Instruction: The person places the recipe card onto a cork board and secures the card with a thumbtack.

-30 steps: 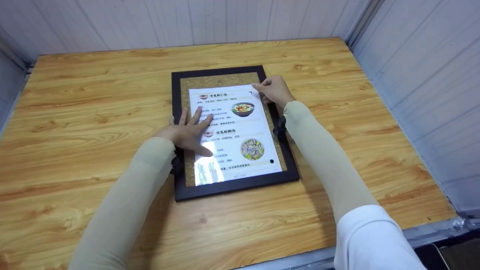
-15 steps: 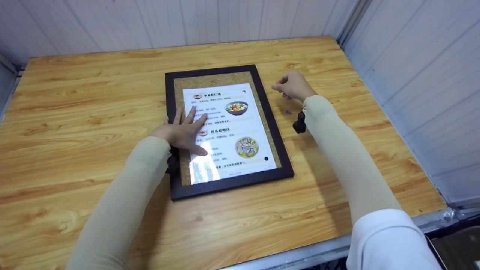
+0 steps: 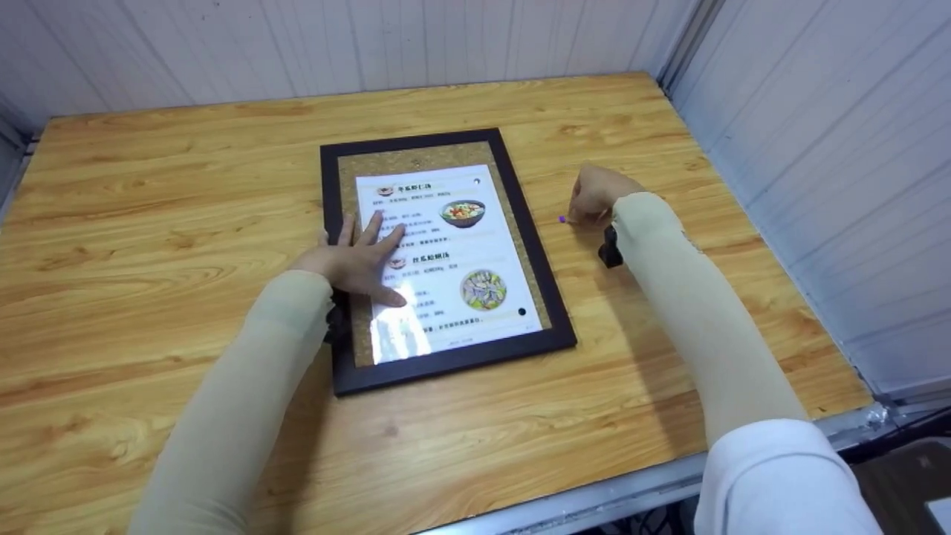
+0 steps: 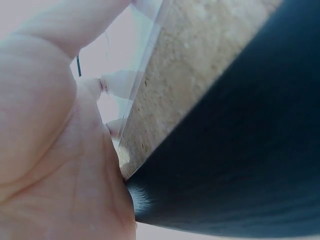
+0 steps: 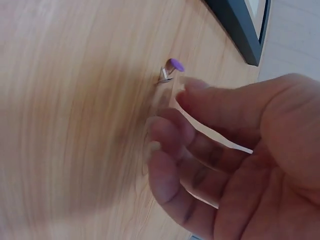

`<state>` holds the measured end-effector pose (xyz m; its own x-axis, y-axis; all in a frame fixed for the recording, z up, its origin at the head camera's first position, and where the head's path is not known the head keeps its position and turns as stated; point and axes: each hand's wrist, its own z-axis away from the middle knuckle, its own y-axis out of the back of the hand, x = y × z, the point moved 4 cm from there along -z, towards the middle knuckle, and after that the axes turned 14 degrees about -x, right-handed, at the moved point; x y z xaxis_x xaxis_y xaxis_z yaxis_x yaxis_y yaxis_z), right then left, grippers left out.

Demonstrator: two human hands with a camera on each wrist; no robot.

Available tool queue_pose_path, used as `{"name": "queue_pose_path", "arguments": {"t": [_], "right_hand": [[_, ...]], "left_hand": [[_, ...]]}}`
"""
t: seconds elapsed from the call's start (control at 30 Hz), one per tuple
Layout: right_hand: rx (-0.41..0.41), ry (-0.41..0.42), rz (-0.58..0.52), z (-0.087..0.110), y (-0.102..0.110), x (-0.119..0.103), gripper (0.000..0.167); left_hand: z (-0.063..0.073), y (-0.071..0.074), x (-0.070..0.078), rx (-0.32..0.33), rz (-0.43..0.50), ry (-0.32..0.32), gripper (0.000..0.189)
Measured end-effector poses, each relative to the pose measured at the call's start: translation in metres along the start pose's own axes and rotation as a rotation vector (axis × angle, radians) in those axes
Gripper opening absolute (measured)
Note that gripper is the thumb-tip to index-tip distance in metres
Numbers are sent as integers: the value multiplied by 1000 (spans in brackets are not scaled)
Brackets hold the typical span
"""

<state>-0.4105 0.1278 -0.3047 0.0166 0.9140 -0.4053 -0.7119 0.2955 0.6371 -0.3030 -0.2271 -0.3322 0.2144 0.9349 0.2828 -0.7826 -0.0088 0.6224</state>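
A printed recipe sheet (image 3: 505, 245) with a glossy surface lies on a cork board (image 3: 412, 159) inside a black frame (image 3: 461, 357). My left hand (image 3: 345, 266) rests on the frame's left side, fingers spread over the sheet. A silver thumbtack (image 3: 476, 180) marks the sheet's upper right corner, a black thumbtack (image 3: 522, 311) its lower right. Right of the frame, my right hand (image 3: 598, 197) hovers low over the table with loosely bent fingers. In the right wrist view its thumb points at a purple thumbtack (image 5: 176, 65) and a silvery thumbtack (image 5: 164, 76) lying together; the fingers hold nothing.
The frame lies flat on a wood-grain table (image 3: 193, 193). Pale panel walls (image 3: 312, 44) stand behind and on the sides. A metal edge (image 3: 594, 513) runs along the table's front.
My right hand has left the sheet's upper right corner, moved right, then come down beside the loose thumbtacks. My left hand stays on the sheet and frame.
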Motion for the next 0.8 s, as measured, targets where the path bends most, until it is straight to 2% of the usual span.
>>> {"name": "queue_pose_path", "arguments": {"t": [0.57, 0.8], "right_hand": [[-3, 31, -79, -1, -6, 7, 16], [43, 58, -17, -4, -7, 5, 16]], "left_hand": [[-2, 3, 1, 12, -4, -7, 117], [-3, 4, 1, 15, -8, -12, 117]]}}
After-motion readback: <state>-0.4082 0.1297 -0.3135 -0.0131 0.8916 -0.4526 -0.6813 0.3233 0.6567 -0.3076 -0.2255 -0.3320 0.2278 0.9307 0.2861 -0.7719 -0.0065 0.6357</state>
